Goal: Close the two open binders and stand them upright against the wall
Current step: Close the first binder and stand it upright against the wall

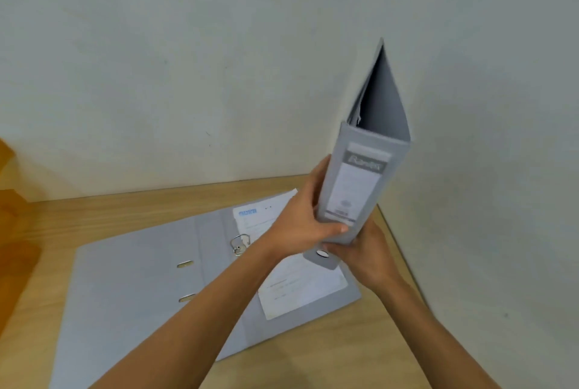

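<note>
Head view of a wooden desk (pixel 313 357) set into a corner between two white walls (pixel 188 75). A closed grey lever-arch binder (pixel 360 175) is held in the air above the desk's far right corner, near the walls but apart from them, tilted with its top leaning away and slightly right. Its spine faces the camera and carries a white label (pixel 355 188) with a grey band of blurred lettering; a round finger hole (pixel 321 253) sits at the spine's lower end. The covers meet at the far upper edge, and sheet edges show at the top.

The left hand (pixel 300 219) grips the binder's left side, fingers curled behind the cover and the thumb (pixel 335 228) pressed across the lower spine. The right hand (pixel 366 260) supports the binder from below, fingers wrapped under its lower right edge; their tips are hidden.

A second grey binder (pixel 134 288) lies open and flat on the desk, below and left of the held one. Its metal ring mechanism (pixel 239 243) stands at the centre fold, white printed sheets (pixel 300 291) rest on the right half, and two slots (pixel 185 264) pierce the left cover. Both forearms cross above it.
</note>
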A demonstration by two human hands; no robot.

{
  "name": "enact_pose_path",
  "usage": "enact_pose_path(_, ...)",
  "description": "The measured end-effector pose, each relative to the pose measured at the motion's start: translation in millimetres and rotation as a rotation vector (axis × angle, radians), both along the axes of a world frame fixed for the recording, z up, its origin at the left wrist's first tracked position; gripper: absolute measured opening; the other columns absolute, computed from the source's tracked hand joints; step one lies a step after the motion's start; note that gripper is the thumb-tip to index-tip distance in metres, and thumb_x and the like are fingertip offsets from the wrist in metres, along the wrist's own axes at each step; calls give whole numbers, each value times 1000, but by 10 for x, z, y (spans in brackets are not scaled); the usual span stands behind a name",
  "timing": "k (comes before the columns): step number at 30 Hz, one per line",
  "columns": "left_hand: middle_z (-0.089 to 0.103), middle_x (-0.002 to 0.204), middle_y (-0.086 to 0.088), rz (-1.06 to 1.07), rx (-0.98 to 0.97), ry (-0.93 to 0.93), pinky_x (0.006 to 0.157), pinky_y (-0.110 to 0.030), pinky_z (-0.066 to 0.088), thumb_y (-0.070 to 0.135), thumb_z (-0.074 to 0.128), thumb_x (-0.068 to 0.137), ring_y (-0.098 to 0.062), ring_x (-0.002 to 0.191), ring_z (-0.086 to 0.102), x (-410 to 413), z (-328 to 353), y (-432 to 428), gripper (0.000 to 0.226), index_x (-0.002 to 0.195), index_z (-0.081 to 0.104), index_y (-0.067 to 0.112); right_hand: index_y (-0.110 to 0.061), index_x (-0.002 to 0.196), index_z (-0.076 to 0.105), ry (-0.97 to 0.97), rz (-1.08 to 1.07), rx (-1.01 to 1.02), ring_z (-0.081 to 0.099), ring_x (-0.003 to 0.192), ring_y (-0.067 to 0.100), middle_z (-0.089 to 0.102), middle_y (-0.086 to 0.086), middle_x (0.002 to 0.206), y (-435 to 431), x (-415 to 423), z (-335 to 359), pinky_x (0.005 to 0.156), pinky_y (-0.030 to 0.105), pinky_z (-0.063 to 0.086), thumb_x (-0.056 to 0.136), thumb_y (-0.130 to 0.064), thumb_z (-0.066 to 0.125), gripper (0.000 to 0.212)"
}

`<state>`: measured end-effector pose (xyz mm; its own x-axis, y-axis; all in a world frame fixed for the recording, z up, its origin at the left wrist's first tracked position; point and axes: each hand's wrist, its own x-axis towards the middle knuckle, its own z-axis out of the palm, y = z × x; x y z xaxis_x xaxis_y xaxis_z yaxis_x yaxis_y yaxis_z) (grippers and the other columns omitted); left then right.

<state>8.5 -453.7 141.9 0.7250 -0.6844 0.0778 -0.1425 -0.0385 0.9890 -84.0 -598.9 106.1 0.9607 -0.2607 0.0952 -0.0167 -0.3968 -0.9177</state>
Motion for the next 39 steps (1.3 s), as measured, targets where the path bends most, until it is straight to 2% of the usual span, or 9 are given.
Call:
enact_pose_path(2,64,132,9,-67,71,-28,95,-17,51,27,86,64,7,118,61,-36,-10,-261,111,156,26,7,-18,129,64,9,-97,-17,72,101,15,75,1,112,-218,-82,-134,72,25,60,94,-8,65,37)
enact_pose_path(4,59,131,19,-113,110,-55,93,-7,47,38,81,66,18,112,57,-70,-37,-548,119,160,13,9,-7,133,57,85,-173,39,69,92,-6,70,-8,105,-479,-155,-306,64,8,53,81,8,74,57)
enact_pose_path(8,47,154,1,-143,143,-87,105,-26,49,30,77,80,-10,131,54,-114,-217,-905,119,160,-10,33,-5,132,56,176,-224,15,63,89,-16,69,-1,110,-784,-161,-545,65,3,49,73,6,82,66)
enact_pose_path(12,54,146,1,-47,154,-28,95,-8,49,20,73,83,1,122,57,-110,-437,-1197,104,161,4,22,-15,129,57,216,-297,12,65,92,-12,67,-17,105,-1102,-57,-705,65,7,52,77,2,80,59)
enact_pose_path(17,32,163,0,1,219,-48,115,-44,41,18,69,93,-21,147,38,-40,-614,-1393,106,160,-12,36,-29,116,61,251,-373,-4,65,99,2,67,-19,101,-1280,7,-797,76,12,55,86,-1,72,43)
enact_pose_path(22,37,158,-8,-68,347,20,111,-50,45,17,74,90,-29,142,43,93,-852,-1517,117,158,-21,28,-28,120,63,277,-429,-62,69,92,9,72,-10,108,-1263,-17,-818,80,37,59,89,-26,71,31)
enact_pose_path(28,36,158,-7,-99,402,128,112,-52,42,22,79,85,-30,144,39,212,-1027,-1622,122,159,-18,28,-18,124,65,176,-584,-23,67,82,2,73,0,116,-1158,28,-897,79,27,56,90,-15,71,34)
enact_pose_path(32,36,158,-2,-73,366,155,111,-52,45,24,78,86,-26,144,39,176,-1100,-1641,117,160,-12,31,-18,127,64,142,-629,30,73,87,14,71,0,119,-1159,-10,-928,78,28,59,91,-12,70,37)
enact_pose_path(39,28,162,2,-81,363,238,94,-14,48,30,76,88,-25,144,40,94,-1120,-1895,118,159,-18,32,-14,141,53,86,-850,282,66,112,18,60,1,130,-871,-11,-944,69,-3,45,96,-16,63,47)
